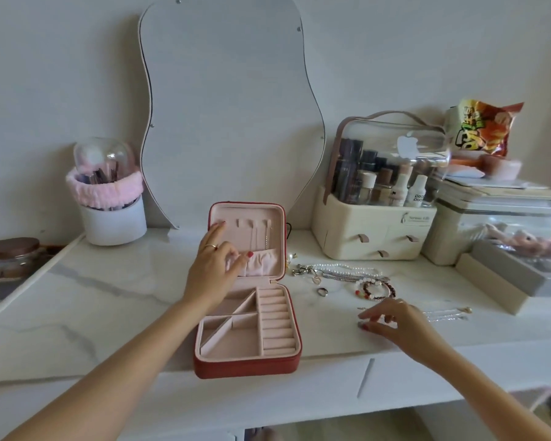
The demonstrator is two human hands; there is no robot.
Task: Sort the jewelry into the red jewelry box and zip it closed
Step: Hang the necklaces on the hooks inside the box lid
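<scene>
The red jewelry box (pixel 247 366) lies open on the white marble vanity, its lid standing upright and its pink compartments bare. My left hand (pixel 215 265) rests against the inside of the lid, the thumb pressing the elastic pink pocket (pixel 264 262). My right hand (pixel 392 323) hovers low over the tabletop to the right of the box, fingers spread and lightly curled, fingertips near a thin silver chain (pixel 442 313); it holds nothing. Behind it lie beaded bracelets (pixel 376 289), a ring (pixel 322 291), a pearl necklace (pixel 347 267) and silver chains (pixel 341 275).
A cream cosmetics organiser (pixel 372 230) with a clear lid stands at the back right, beside stacked boxes (pixel 497 224) and a snack bag (pixel 481 128). A brush holder (pixel 112 202) stands at the back left, a wavy mirror (pixel 229 106) behind the box. The table's front edge runs just below the box.
</scene>
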